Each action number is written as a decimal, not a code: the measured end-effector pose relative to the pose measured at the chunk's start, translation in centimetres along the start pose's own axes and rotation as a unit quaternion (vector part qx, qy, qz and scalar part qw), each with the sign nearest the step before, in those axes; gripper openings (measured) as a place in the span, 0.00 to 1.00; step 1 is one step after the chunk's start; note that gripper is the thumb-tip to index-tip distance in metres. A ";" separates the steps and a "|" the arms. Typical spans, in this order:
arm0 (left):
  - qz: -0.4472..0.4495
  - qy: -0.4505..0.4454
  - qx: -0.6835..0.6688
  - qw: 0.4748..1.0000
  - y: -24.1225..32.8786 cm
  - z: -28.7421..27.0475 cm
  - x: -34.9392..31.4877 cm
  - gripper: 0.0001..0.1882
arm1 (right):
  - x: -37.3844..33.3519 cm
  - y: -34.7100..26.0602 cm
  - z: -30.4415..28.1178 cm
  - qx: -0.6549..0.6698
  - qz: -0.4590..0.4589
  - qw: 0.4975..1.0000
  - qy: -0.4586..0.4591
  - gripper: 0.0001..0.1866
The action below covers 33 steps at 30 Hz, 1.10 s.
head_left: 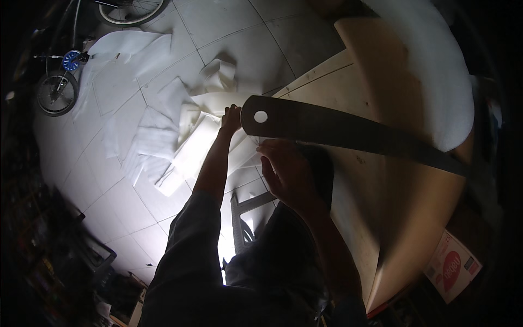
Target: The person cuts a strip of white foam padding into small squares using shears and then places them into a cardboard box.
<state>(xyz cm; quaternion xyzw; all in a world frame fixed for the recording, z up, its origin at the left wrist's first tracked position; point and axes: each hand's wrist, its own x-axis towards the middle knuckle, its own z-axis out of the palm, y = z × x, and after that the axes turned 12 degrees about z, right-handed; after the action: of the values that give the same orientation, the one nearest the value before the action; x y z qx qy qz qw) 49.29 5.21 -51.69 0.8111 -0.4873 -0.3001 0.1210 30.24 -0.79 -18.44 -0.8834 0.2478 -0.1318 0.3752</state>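
A long dark flat blade (pixel 327 123), tapering to the right, crosses above the wooden panels; its wide rounded end has a round hole. My left hand (pixel 231 119), its fingers curled, is beside that end, in front of the pale foam sheets (pixel 188 158). My right hand (pixel 286 171) is just below the blade, its fingers bent inward and partly hidden by the blade's lower edge. What either hand holds, if anything, is hidden. I cannot tell whether either one touches the blade.
Brown wooden panels (pixel 354 191) stand at my right, with a roll of white foam (pixel 436 71) above. A grey plastic stool (pixel 239 218) is near my legs. Bicycle wheels (pixel 57 94) show far left, and a pink-and-white carton (pixel 452 267) lower right. Tiles (pixel 114 185) cover the floor.
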 end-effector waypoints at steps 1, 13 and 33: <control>0.010 0.023 0.016 1.000 -2.6 1.0 -0.8 0.16 | -0.2 0.6 -0.1 0.002 0.041 0.998 -0.039 0.11; -0.202 0.014 -0.185 0.962 -10.5 3.4 2.7 0.26 | -0.6 5.7 -4.2 -0.011 0.137 0.990 -0.037 0.09; -0.233 0.353 -0.675 0.605 -4.3 2.5 -0.1 0.26 | -0.8 7.6 -4.4 0.006 0.193 0.980 -0.054 0.08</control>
<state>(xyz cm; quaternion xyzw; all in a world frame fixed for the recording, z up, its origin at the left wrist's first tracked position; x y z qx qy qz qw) 50.78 7.68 -55.70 0.6283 0.1396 -0.2519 0.7227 25.15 -7.58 -20.99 -0.8228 0.3918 -0.0104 0.4116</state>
